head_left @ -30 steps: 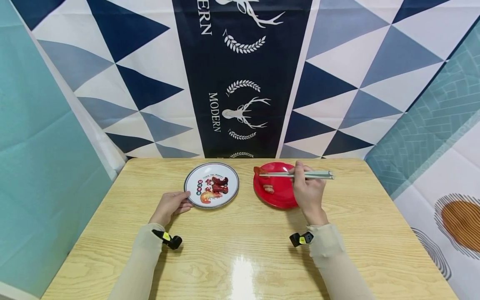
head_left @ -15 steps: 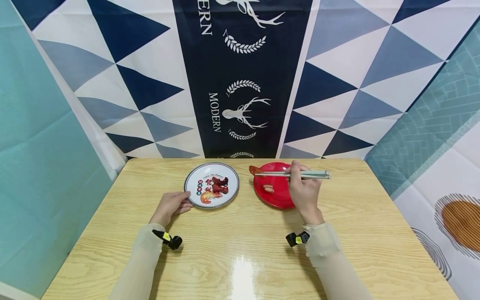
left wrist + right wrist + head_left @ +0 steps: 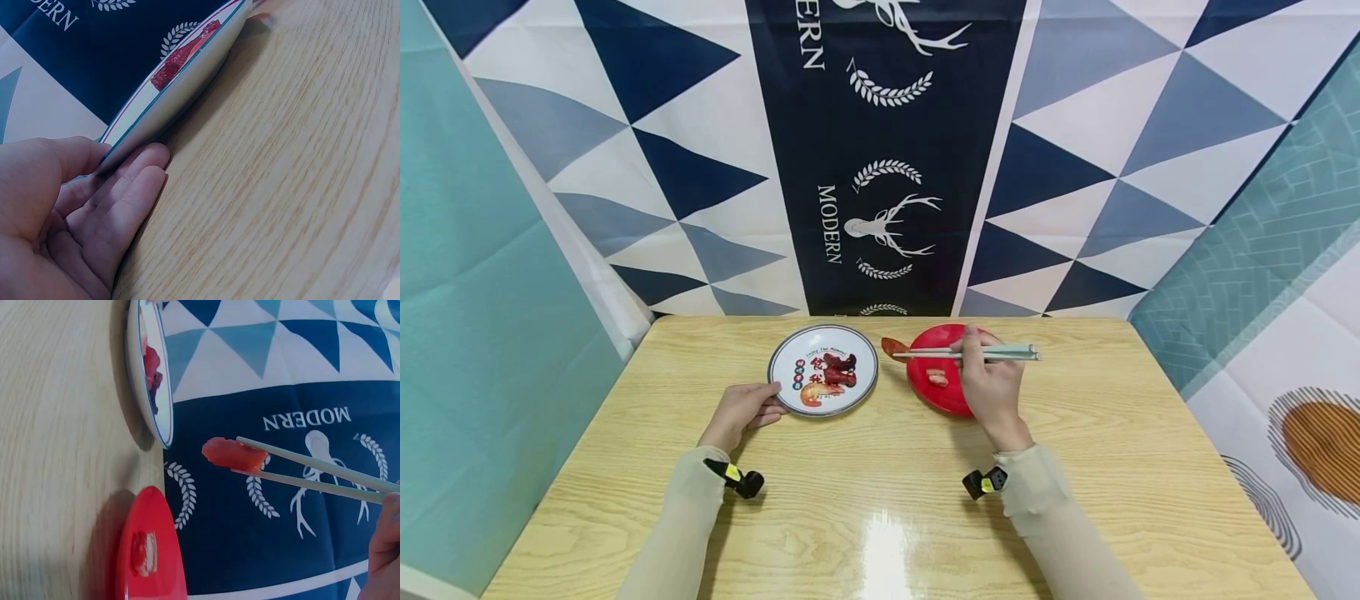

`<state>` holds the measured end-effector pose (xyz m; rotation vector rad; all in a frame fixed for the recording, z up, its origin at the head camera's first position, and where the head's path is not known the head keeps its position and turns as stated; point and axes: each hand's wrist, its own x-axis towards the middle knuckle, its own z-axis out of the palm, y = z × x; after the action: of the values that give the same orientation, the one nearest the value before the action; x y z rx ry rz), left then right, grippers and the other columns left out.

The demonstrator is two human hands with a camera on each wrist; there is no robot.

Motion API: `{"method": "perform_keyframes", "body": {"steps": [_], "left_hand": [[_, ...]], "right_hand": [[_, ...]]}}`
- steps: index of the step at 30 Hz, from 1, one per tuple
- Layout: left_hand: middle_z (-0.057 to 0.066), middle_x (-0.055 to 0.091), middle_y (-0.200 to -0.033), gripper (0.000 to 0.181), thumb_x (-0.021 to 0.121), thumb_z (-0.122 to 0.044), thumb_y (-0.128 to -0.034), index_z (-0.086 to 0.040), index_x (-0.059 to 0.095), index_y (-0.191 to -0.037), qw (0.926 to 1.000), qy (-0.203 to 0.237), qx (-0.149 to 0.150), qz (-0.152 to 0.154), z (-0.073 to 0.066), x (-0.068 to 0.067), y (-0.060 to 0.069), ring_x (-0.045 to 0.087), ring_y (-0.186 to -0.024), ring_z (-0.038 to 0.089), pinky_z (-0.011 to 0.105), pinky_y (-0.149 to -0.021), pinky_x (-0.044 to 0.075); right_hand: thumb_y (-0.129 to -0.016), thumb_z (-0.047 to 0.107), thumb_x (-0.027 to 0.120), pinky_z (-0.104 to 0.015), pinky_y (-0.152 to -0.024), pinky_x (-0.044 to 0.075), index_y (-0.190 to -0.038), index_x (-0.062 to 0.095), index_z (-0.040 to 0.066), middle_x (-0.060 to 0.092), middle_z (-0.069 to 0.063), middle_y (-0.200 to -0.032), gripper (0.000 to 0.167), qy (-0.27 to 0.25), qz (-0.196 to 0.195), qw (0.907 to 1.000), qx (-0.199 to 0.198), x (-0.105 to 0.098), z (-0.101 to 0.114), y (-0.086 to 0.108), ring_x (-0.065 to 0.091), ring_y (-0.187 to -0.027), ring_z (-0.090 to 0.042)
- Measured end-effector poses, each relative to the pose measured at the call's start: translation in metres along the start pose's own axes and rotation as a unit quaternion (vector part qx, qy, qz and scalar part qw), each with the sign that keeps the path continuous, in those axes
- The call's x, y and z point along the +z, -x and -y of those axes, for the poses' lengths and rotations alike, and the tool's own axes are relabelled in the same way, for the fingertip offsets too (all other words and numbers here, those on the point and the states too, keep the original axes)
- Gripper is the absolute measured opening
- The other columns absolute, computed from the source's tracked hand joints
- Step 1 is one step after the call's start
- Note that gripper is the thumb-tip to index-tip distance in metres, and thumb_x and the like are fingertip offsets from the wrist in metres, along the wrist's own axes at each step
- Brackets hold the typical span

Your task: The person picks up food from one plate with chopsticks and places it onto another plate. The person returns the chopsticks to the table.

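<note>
- Just left of the red plate (image 3: 946, 407), in the head view, your chopsticks (image 3: 1015, 351) hold an orange-red piece (image 3: 894, 349) out past its rim, over the table (image 3: 820, 483); if the pinch slackens there, the piece would likely land on the wood.
- Over the red plate's right side, same view, your right hand (image 3: 992, 392) grips the chopsticks; should that wrist sink, it could knock the rim or the 2nd piece (image 3: 937, 377) lying on the plate.
- Farther left of the red plate, your left wrist view shows your left hand (image 3: 741, 413) pinching the white plate (image 3: 784, 372) at its far side, thumb above, fingers under; raising those fingers could tip it.
- Higher than the red plate, in your right wrist view, the 2 tips clasp the orange-red piece by 1 end only, so uneven pressure might swivel it loose. How slippery it is, you can't tell.
</note>
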<state>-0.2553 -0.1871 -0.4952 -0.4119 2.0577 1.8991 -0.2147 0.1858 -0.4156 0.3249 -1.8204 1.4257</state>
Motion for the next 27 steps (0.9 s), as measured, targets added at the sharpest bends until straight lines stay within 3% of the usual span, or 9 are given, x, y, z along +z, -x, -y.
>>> {"method": "perform_keyframes", "body": {"steps": [5, 13, 16, 20, 27], "left_hand": [[0.003, 0.074, -0.078, 0.044, 0.063, -0.025, -0.104, 0.008, 0.063, -0.132, 1.0, 0.0, 0.001, 0.001, 0.001, 0.0, 0.0, 0.073, -0.07, 0.007, 0.021, -0.071, 0.066], [0.003, 0.074, -0.078, 0.044, 0.063, -0.026, -0.104, 0.008, 0.063, -0.132, 1.0, -0.005, 0.004, -0.002, 0.002, 0.0, 0.0, 0.073, -0.07, 0.007, 0.021, -0.072, 0.066], [0.003, 0.074, -0.079, 0.045, 0.064, -0.027, -0.1039, 0.008, 0.063, -0.132, 1.0, -0.007, 0.004, -0.004, 0.001, 0.0, 0.0, 0.073, -0.071, 0.007, 0.022, -0.072, 0.066], [0.003, 0.074, -0.079, 0.045, 0.064, -0.027, -0.104, 0.008, 0.063, -0.133, 1.0, -0.005, 0.003, -0.003, 0.001, 0.0, 0.001, 0.073, -0.071, 0.007, 0.021, -0.072, 0.066], [0.003, 0.074, -0.078, 0.044, 0.064, -0.027, -0.1039, 0.008, 0.064, -0.131, 1.0, -0.007, 0.003, 0.001, -0.002, -0.001, -0.001, 0.073, -0.07, 0.007, 0.021, -0.072, 0.066]], "right_hand": [[-0.102, 0.001, 0.059, -0.012, -0.048, 0.045, -0.076, 0.072, -0.003, 0.062, -0.018, -0.065, 0.03, 0.013, 0.005, 0.9998, 0.01, 0.005, 0.003, 0.004, 0.051, -0.054, -0.002], [-0.101, -0.005, 0.058, -0.012, -0.041, 0.036, -0.076, 0.07, -0.005, 0.054, -0.016, -0.057, 0.028, -0.011, 0.02, 0.9997, -0.005, 0.01, 0.01, 0.005, 0.043, -0.048, -0.001], [-0.101, -0.006, 0.057, -0.009, -0.046, 0.048, -0.076, 0.069, -0.005, 0.055, -0.015, -0.058, 0.028, -0.026, 0.03, 0.9992, -0.003, 0.012, 0.007, 0.006, 0.047, -0.047, -0.001], [-0.101, -0.007, 0.057, -0.014, -0.051, 0.059, -0.074, 0.067, -0.007, 0.055, -0.009, -0.058, 0.029, -0.055, 0.04, 0.9976, -0.002, 0.014, 0.002, 0.007, 0.054, -0.046, 0.0], [-0.101, -0.006, 0.057, -0.018, -0.049, 0.059, -0.075, 0.07, -0.005, 0.06, -0.01, -0.06, 0.029, -0.07, 0.041, 0.9966, -0.019, 0.021, 0.003, 0.006, 0.059, -0.047, -0.003]]}}
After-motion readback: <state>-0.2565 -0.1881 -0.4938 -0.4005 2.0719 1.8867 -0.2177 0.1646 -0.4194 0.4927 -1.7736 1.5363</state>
